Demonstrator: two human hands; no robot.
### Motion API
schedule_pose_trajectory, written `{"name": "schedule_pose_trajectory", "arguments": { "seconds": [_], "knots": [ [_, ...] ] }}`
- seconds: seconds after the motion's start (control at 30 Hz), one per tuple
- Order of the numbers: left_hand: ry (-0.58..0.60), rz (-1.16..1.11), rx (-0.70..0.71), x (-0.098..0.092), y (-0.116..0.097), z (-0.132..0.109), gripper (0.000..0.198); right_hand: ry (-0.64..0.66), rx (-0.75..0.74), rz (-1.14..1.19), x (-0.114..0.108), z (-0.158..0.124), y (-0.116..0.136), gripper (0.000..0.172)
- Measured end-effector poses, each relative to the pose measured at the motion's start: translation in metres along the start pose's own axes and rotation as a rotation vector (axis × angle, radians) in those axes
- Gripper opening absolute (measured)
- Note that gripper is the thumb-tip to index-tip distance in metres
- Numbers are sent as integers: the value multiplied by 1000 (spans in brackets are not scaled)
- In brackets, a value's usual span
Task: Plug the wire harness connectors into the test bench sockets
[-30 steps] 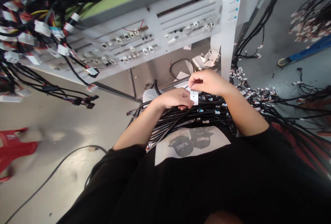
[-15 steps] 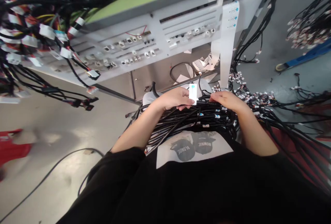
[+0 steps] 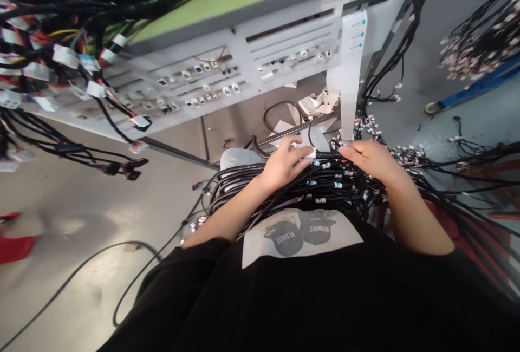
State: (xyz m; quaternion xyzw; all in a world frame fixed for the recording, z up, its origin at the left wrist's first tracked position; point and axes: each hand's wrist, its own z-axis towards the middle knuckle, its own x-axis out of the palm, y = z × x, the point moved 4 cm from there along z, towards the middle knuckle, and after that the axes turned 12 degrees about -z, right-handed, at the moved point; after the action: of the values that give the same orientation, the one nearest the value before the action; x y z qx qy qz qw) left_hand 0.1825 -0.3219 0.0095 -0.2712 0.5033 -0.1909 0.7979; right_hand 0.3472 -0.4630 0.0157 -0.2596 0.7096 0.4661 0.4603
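Observation:
A black corrugated cable (image 3: pixel 327 155) runs between my two hands, above a thick bundle of black cables (image 3: pixel 244 181) across my lap. A white label (image 3: pixel 312 153) lies against the cable beside the fingertips of my left hand (image 3: pixel 284 163). Two of those fingers press at the label and cable, while another is raised. My right hand (image 3: pixel 370 161) is closed around the cable a little to the right, its thumb on top. Small white-and-blue labels (image 3: pixel 337 184) show on other cables in the bundle.
Ahead stands a white panel (image 3: pixel 252 43) with rows of connectors. A strip of labels (image 3: pixel 351 78) hangs from its right side. Wire ends with white connectors (image 3: pixel 65 55) hang at upper left. Paper scraps (image 3: pixel 314 104) lie below the panel, and more harnesses (image 3: pixel 483 32) hang at right.
The white label, held upright in my left fingers before, now lies against the cable. My left hand has moved slightly right, and my right hand has closed on the cable.

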Motion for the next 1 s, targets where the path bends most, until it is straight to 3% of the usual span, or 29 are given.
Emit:
{"name": "schedule_pose_trajectory", "arguments": {
  "seconds": [0.13, 0.23, 0.4, 0.63, 0.87, 1.0],
  "knots": [
    [43, 10, -12, -1, -5, 4, 29, -11, -4, -21, 1, -1, 1, 53],
    [155, -21, -33, -3, -11, 10, 30, -11, 0, -32, 1, -1, 1, 53],
    [445, -191, -143, -11, -20, 31, 25, 0, -4, -51, 2, 1, 0, 55],
    [882, -680, -528, -3, -8, 52, 27, 3, -15, -14, 1, -1, -1, 55],
    [995, -1003, -709, 11, -2, 51, 33, 24, -36, 26, 1, -4, -2, 54],
    [1048, -1056, -784, 15, -5, 48, 40, 30, -42, 77, 0, -4, 0, 54]
  ]
}}
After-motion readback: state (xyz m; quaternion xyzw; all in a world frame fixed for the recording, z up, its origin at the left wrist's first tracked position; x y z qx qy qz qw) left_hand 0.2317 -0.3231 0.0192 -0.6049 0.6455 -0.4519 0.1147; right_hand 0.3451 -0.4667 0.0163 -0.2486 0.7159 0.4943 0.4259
